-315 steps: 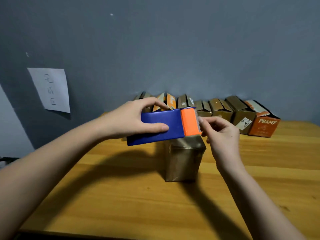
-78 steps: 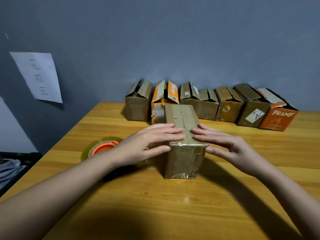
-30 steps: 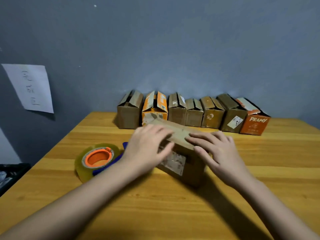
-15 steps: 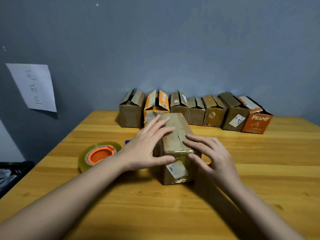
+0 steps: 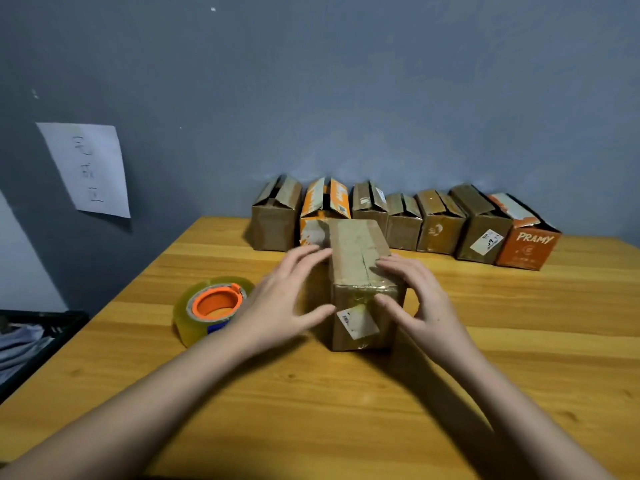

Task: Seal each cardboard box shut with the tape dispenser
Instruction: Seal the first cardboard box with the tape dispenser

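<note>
A: Head view, nearest first: left hand flat against the left side of the cardboard box, fingers spread and straight, thumb across the near face. Right hand opposite, fingers straight over the top right edge, thumb on the near face. Pressing, not pinching; nothing curled round anything.

B: Box itself?

A: Upright mid-table, narrow end towards the camera. Glossy tape over the top near edge and down the front, crinkled where it turns the corner. White label stuck askew on the front face. Seam along the top looks shut.

B: Advice for the step?

A: Probably smoothing the tape down. Best done with flat fingers swept outward from the seam, firm at the corner where the wrinkles sit. Worth steadying the box on both sides, being tall and narrow.

B: Dispenser?

A: Tape dispenser lying on the table just left of the left hand, untouched. Clear yellowish roll, orange hub, a bit of blue underneath.

B: Further back?

A: Row of boxes against the wall, worn brown card, two orange-printed, flaps standing open. Likely still awaiting tape. Wood table smooth and varnished. Sheet of paper on the grey wall, writing unreadable.
</note>
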